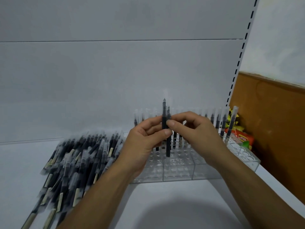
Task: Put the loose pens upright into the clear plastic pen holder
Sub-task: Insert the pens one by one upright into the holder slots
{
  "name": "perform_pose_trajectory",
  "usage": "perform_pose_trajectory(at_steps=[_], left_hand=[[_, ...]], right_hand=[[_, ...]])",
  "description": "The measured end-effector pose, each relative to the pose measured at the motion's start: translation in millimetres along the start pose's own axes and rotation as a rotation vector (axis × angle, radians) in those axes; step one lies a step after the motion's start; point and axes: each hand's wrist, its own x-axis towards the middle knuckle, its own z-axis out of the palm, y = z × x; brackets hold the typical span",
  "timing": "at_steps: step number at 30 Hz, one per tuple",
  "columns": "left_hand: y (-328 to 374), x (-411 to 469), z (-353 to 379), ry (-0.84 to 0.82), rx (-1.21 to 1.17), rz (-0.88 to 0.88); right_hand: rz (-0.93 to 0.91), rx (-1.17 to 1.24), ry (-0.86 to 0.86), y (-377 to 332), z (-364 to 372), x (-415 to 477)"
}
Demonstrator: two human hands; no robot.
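Above pen holder (178, 172) — black pens (164, 111) pinched by left hand (143, 141), right hand (199, 131) fingers (171, 123) — labels (76, 197) blurred.

Dim, flat light — soft round shadow (179, 210) low on the shelf, blurred pen pile (77, 162), bowed wide-angle edges.

Loose pens (79, 159): large pile, dark barrels with frosted clear caps, some with pale labels. They lie flat and overlapping, roughly parallel, caps toward the back, just left of the pen holder (178, 172).

Pen holder: clear plastic block with a grid of round holes.

Standing pens (223, 123): upright in its back rows, caps up.

Two pens (168, 147): same type, upright, side by side, caps up, over the holder's middle holes. Whether either is seated in a hole, cannot tell. Both are pinched between left hand (143, 142) and right hand (198, 129).
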Motion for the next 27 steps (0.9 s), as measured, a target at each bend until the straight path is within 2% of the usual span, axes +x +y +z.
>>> perform_pose_trajectory(at_steps=[5, 8, 11, 13, 15, 21, 27], left_hand=[[-2.2, -0.3, 2.4, 0.019, 0.046, 0.002], [-2.2, -1.0, 4.1, 0.050, 0.059, 0.001], [-0.8, 0.1, 2.1, 0.094, 0.016, -0.007], [-0.7, 0.4, 1.3, 0.095, 0.004, -0.013], [-1.4, 0.1, 1.1, 0.088, 0.006, -0.014], [-1.6, -0.1, 1.1, 0.076, 0.013, -0.017], [-1.1, 0.4, 2.0, 0.068, 0.021, -0.023]], right_hand=[[0.013, -0.038, 0.007, 1.6, -1.5, -0.9], [0.034, 0.040, 0.005, -2.1, -4.7, -0.9], [0.026, 0.163, 0.162, -4.2, -13.6, 2.6], [-0.018, 0.148, 0.271, -2.3, -20.6, 5.5], [-0.062, 0.036, 0.293, 1.9, -22.1, 7.2], [-0.074, -0.325, 0.213, 19.1, -17.9, 11.9], [-0.021, -0.648, -0.001, 27.0, -12.5, 13.0]])
